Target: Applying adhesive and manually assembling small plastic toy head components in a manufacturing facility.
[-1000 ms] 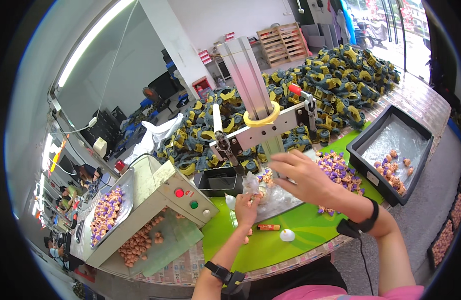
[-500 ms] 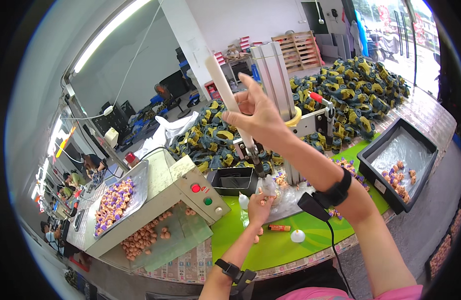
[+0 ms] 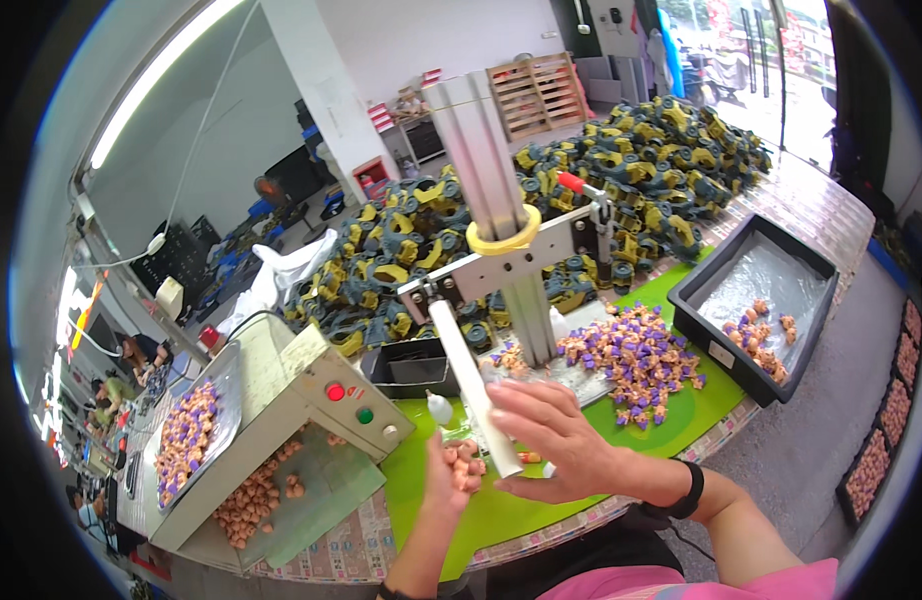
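My left hand (image 3: 445, 484) is cupped around several small peach-coloured plastic pieces (image 3: 467, 466), low over the green mat (image 3: 421, 520). Just to its right, my right hand (image 3: 561, 440) has its fingers stretched out against the lower end of a white lever handle (image 3: 471, 375). The thumb sits apart below the handle's tip. This handle slopes down toward me from the crossbar of an upright metal press (image 3: 526, 310). My hands and the handle hide much of the press's base. A small white bottle (image 3: 439, 408) stands beyond my left hand.
Joined purple-and-peach pieces (image 3: 631, 360) lie heaped right of the press. A black tray (image 3: 691, 305) stands farther right. At the left is a machine with buttons (image 3: 351, 400), peach pieces (image 3: 246, 510) beneath it. Yellow-and-grey toy vehicles (image 3: 641, 160) are piled behind.
The white handle has swung from upright down toward me, my right hand coming down with it. My left hand has drawn back from the press base, holding peach pieces. The view has shifted.
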